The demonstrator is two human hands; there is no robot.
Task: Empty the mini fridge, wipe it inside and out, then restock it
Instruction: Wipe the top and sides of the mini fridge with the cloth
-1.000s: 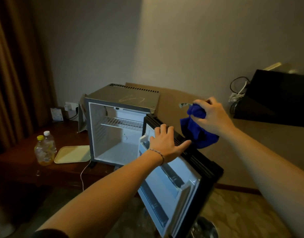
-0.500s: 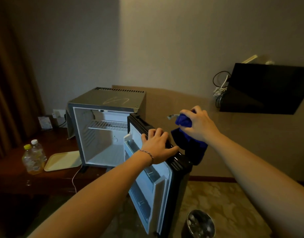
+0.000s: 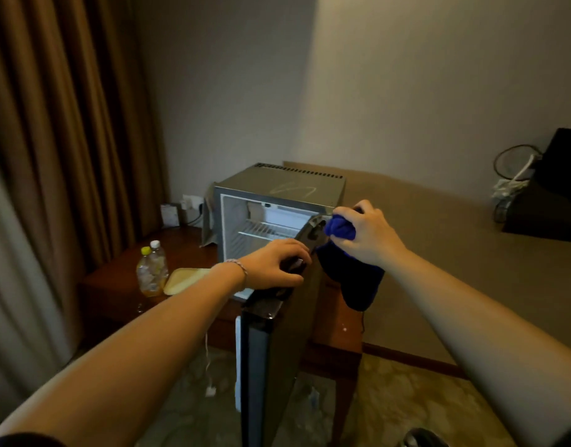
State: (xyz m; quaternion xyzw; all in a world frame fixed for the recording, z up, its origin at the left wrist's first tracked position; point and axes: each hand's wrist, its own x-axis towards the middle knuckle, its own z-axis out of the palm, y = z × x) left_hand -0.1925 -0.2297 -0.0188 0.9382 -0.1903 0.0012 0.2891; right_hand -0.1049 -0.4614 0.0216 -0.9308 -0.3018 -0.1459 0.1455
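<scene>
Mini fridge [image 3: 279, 188] sits on tabletop [image 3: 116, 285], door [image 3: 274, 350] swung open. Left hand [image 3: 274, 264] grips door's top edge, fingers curled over it. Right hand [image 3: 366, 233] clutches blue cloth [image 3: 342, 229] w/ rest hanging beside door.

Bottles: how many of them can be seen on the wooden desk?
2. The yellow-capped bottle and the white-capped bottle stand close together on the desk, left of the tray. The arm may hide others.
</scene>
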